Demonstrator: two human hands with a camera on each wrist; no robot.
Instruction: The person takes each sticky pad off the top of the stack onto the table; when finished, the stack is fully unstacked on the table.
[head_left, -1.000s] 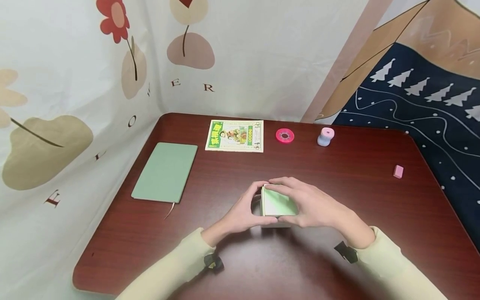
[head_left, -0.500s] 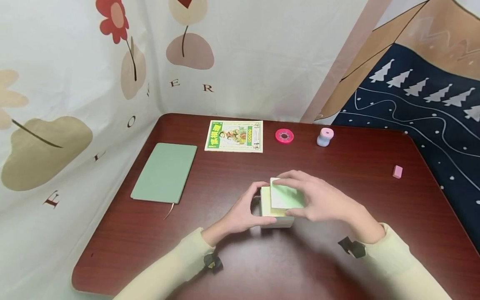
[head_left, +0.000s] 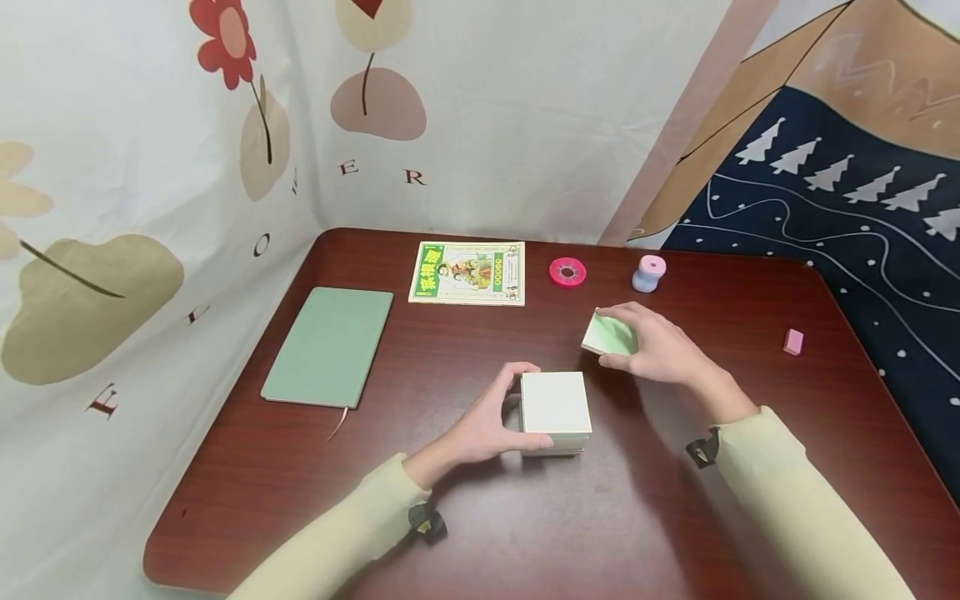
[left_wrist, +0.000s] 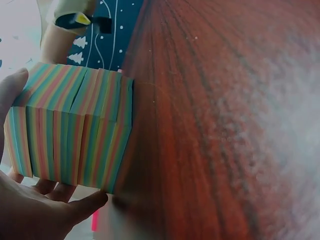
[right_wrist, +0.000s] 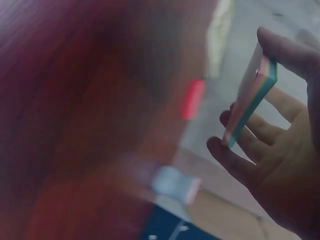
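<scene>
A tall stack of square sticky-note pads stands on the table, its top sheet pale. My left hand holds it from the left, thumb along the near side and fingers behind. Striped pastel edges of the pads in the stack show in the left wrist view. Up and right of the stack, my right hand grips a thin sticky-note pad by its edges, green on top and tilted. The right wrist view shows this pad between thumb and fingertips, with pink, yellow and blue layers.
Along the back lie a picture booklet, a pink-red ring-shaped roll and a pink and blue spool-shaped item. A green notebook lies at left, a small pink block at right. Printed curtains border the table.
The right hand has lifted the thin pad off the top of the stack and carried it back and to the right. The left hand has stayed around the stack.
</scene>
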